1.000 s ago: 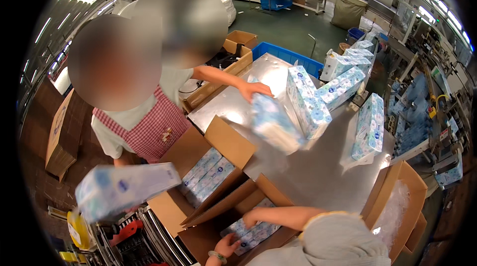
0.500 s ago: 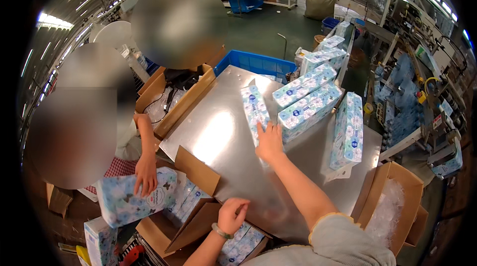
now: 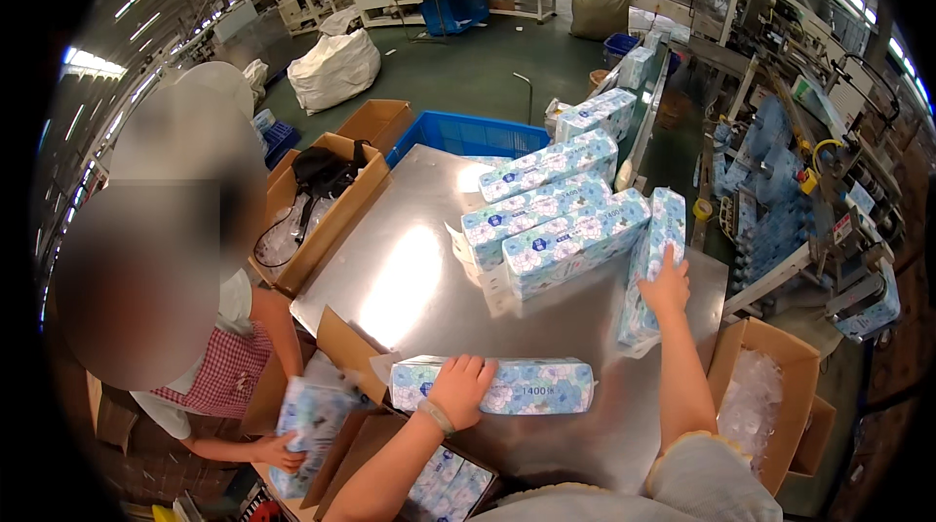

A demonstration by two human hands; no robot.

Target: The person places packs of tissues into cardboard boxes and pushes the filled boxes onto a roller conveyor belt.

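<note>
A long tissue pack (image 3: 541,387) in blue floral wrap lies across the near edge of the metal table (image 3: 429,230). My left hand (image 3: 463,392) is closed over its left half. Farther right, my right hand (image 3: 667,286) touches another such pack (image 3: 639,322), its fingers spread along the top and right side. Left of that pack, several more stand close together, the nearest being a tissue pack (image 3: 575,247) set at a slant. Below my left forearm, an open carton (image 3: 366,444) holds rows of similar packs.
At left a co-worker's hand (image 3: 281,452) holds a floral pack (image 3: 317,415) at a carton. A wooden box (image 3: 366,200) with a black bag and a blue crate (image 3: 468,137) border the table's far left. A carton of clear plastic (image 3: 756,395) stands right, beside machinery (image 3: 780,181).
My right hand has moved from a pack at mid-table to the right-hand pack. My left hand, empty before, now grips a pack at the near edge. The co-worker's pack has moved lower.
</note>
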